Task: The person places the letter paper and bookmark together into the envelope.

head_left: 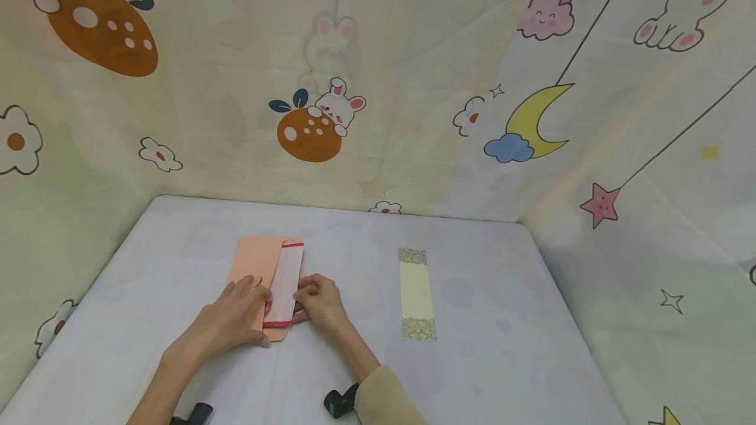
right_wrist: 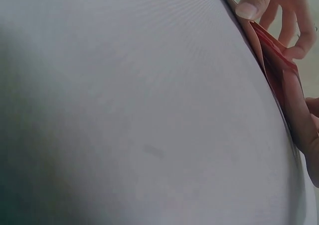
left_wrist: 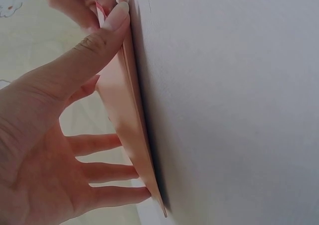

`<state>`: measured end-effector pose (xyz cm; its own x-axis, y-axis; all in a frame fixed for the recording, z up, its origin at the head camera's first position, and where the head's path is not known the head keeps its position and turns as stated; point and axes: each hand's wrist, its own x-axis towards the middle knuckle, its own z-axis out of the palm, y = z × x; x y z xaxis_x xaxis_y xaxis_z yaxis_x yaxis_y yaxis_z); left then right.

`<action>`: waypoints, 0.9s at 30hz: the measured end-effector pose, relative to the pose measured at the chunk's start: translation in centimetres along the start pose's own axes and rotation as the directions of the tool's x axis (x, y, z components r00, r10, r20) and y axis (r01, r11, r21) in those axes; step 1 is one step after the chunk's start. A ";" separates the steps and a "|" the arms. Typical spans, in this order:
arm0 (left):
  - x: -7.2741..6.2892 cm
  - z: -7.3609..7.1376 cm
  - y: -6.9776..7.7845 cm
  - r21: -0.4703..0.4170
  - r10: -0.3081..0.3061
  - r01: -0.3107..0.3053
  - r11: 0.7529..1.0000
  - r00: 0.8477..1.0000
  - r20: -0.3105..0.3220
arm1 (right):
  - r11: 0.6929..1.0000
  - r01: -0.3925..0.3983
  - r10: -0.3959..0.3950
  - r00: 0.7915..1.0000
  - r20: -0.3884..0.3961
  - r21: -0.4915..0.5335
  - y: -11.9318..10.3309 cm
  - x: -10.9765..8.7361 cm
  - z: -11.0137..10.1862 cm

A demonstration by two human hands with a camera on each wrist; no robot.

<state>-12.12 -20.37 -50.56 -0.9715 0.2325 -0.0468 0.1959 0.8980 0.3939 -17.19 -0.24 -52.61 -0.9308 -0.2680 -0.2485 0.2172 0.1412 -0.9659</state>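
On the table lies a peach-orange paper folder or envelope [head_left: 254,258], with a whitish-pink card with red end bands [head_left: 286,271] along its right side. My left hand [head_left: 233,317] rests on the folder. Its fingers are spread over the top and its thumb touches the lower edge, as the left wrist view shows. With thumb and fingers, my right hand [head_left: 321,303] pinches the card's right edge. In the right wrist view a gap with red inside [right_wrist: 276,65] shows at the folder's end. Part of the card's left side is hidden under the folder and left fingers.
A cream strip with glittery gold ends [head_left: 417,294] lies to the right of the hands. The white-covered table [head_left: 502,320] is bounded by printed cloth [head_left: 413,84] at the back and sides. Dark camera mounts [head_left: 340,403] sit at the wrists.
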 end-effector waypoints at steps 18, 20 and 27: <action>0.0 -0.2 -0.2 -0.004 0.008 -0.008 1.000 1.000 0.001 | 1.000 -0.004 0.004 1.000 0.021 0.023 -0.4 0.4 1.1; 0.0 -0.2 -0.2 -0.004 0.015 -0.015 1.000 1.000 -0.003 | 1.000 -0.005 0.004 1.000 0.025 0.026 -0.5 0.5 1.3; 0.0 -0.3 -0.2 -0.015 0.007 -0.006 1.000 1.000 0.010 | 1.000 0.005 -0.005 1.000 0.001 0.017 -0.7 0.6 2.0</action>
<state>-12.16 -20.71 -50.37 -0.9688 0.2420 -0.0530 0.2002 0.8907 0.4082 -17.31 -2.36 -52.21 -0.9318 -0.2693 -0.2436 0.2175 0.1235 -0.9682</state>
